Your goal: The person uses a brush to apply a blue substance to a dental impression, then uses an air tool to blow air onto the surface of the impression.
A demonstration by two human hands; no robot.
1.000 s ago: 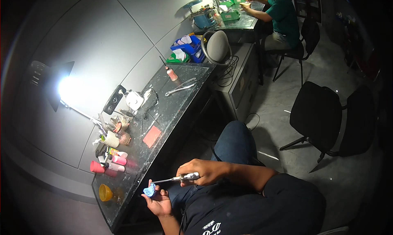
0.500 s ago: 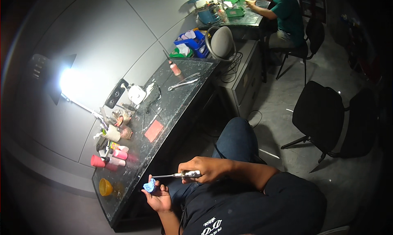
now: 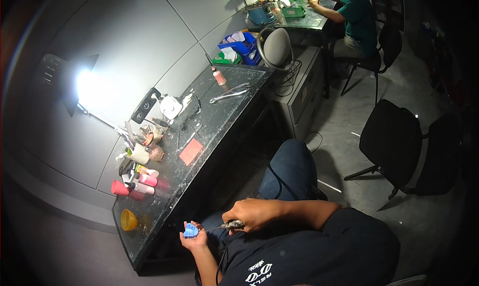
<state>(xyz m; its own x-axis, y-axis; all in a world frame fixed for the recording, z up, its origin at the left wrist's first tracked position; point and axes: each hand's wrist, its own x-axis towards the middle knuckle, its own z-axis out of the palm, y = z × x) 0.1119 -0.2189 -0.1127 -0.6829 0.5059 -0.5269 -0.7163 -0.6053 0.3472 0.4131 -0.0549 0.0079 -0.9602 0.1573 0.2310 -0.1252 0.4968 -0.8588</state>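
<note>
While the left hand [image 3: 197, 242] is cradling a small, moulded blue piece [image 3: 190, 230] in its palm, with fingers curling around it, the right hand [image 3: 249, 212] is gripping a metal-handled tool [image 3: 233, 225]. Its thin shaft is pointing left toward the blue piece; whether the tip is touching cannot be told. Both hands are staying over the seated person's lap, just right of the near end of a dark workbench [image 3: 214, 119].

Work on the blue piece seems to be under way, judging by the tool being held so close to it. Its surface is showing too small to reveal how much is finished or what is remaining, and nothing visible is marking it as complete.

On the bench, a yellow cup [image 3: 129, 219] is standing at the near left, a pink sheet [image 3: 191, 152] is lying midway, and a plier-like tool [image 3: 229, 93] is resting farther off. A lamp [image 3: 89, 88] is glaring at left. At far right, a co-worker in green [image 3: 360, 24] is sitting at another bench [image 3: 312, 21].
</note>
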